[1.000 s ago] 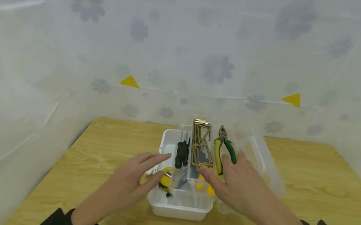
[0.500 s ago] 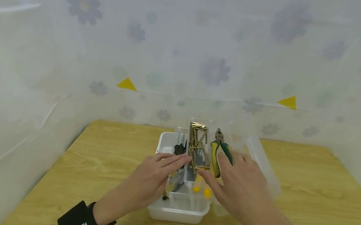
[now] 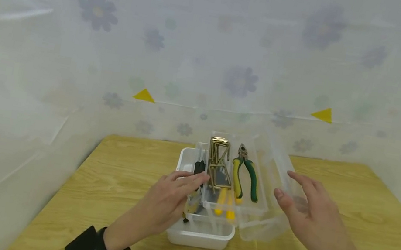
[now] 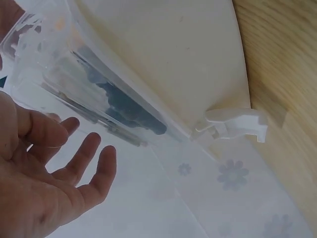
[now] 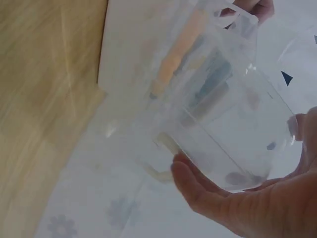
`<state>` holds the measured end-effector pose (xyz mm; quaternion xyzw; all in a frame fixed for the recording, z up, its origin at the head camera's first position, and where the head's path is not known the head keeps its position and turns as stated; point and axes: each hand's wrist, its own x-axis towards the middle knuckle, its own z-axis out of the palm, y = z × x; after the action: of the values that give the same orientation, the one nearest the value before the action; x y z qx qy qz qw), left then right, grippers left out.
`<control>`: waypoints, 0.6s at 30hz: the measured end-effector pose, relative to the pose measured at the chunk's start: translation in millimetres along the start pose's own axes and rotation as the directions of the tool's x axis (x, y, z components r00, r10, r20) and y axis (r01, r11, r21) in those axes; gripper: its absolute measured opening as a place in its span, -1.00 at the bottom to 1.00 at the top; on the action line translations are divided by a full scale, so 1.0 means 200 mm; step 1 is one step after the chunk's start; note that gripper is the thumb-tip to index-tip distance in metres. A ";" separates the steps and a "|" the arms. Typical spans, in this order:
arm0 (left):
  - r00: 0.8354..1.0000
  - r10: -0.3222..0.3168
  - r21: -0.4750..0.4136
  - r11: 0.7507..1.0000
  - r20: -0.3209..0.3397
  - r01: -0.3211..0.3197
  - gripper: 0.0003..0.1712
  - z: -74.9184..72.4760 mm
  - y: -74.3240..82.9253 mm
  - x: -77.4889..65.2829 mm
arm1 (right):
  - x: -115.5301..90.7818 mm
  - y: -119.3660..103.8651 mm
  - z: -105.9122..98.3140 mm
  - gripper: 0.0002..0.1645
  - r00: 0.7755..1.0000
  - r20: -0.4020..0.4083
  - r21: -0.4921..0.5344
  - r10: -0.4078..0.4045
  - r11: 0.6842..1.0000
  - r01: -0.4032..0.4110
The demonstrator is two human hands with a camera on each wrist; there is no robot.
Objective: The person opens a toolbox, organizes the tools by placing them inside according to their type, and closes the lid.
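Observation:
A white toolbox (image 3: pixel 201 239) with stepped clear trays stands on the table. In the upper tray lie yellow-and-green pliers (image 3: pixel 244 172) and brass-coloured bent rods (image 3: pixel 220 159). My left hand (image 3: pixel 172 195) reaches over the left side, its fingertips at the wall of the rods' tray and its fingers loosely bent in the left wrist view. It partly hides black-handled tools (image 3: pixel 199 167) and the tape measure beneath. My right hand (image 3: pixel 314 219) holds the clear lid (image 5: pixel 233 134) at the toolbox's right side, with thumb and fingers on either side of its edge in the right wrist view.
Yellow-handled tools (image 3: pixel 225 209) show through the clear tray at the near end. A white latch (image 4: pixel 235 124) sticks out from the box side. The wooden table (image 3: pixel 132 153) ends at a flowered white sheet (image 3: pixel 210 65) behind.
My right hand has left the pliers and moved right to the clear lid, which now tilts further up. My left hand has moved right, from the tape measure to the rods' tray.

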<state>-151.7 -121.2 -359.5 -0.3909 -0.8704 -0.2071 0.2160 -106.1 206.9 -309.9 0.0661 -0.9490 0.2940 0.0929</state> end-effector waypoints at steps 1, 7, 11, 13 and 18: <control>1.000 -0.006 -0.018 1.000 -0.008 0.006 -0.35 0.00 0.00 0.00 | -0.01 0.00 0.01 -0.20 1.000 0.005 0.019 0.007 1.000 -0.008; 0.990 -0.135 -0.187 0.972 0.044 0.140 -0.35 -0.01 -0.02 -0.01 | -0.02 -0.02 0.04 -0.02 0.995 0.070 0.148 0.077 0.985 -0.087; 0.965 -0.242 -0.316 0.911 0.105 0.263 -0.31 -0.03 -0.03 -0.01 | -0.02 -0.02 0.06 0.01 0.994 0.074 0.208 0.079 0.974 -0.093; 0.955 -0.273 -0.355 0.886 0.118 0.297 -0.32 -0.04 -0.02 -0.01 | -0.02 -0.01 0.07 0.01 0.995 0.063 0.218 0.071 0.972 -0.083; 0.924 -0.346 -0.432 0.817 0.165 0.383 -0.33 -0.05 -0.02 -0.01 | -0.03 0.01 0.09 0.05 0.999 0.021 0.263 0.026 0.964 -0.031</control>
<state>-150.2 -130.3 -352.7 -0.2646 -0.8636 -0.4273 0.0399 -103.7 198.0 -326.8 0.0668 -0.9031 0.4182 0.0708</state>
